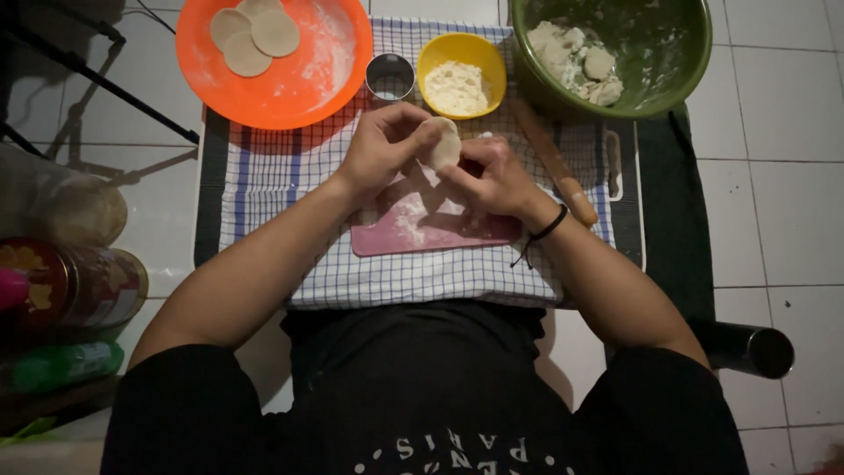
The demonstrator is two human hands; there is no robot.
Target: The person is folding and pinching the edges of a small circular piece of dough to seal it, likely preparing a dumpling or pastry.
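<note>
- Both hands meet over the pink cutting board [440, 233]; the left hand [380, 145] and the right hand [494, 176] share one round dough disc [442, 142], held up off the board between the fingertips.
- Each grip is pinched on the disc's edge: left fingers curled on its left rim, right fingers under and beside it (the far side of the disc is hidden by the fingers).
- Judged step: shaping or thinning a cut round by hand; three finished rounds [251, 35] already lie on the floured orange plate [308, 88].
- Near at hand on the checked cloth [281, 167]: a metal ring cutter [389, 77], a yellow bowl of flour [462, 75], a wooden rolling pin [556, 167] just right of the board; the green bowl [668, 84] holds the remaining dough lumps [576, 62].
- Likely needs of the next move: an even, light pinch so the thin disc does not tear or stretch lopsided; a clear reach to the plate, well apart to the upper left.
</note>
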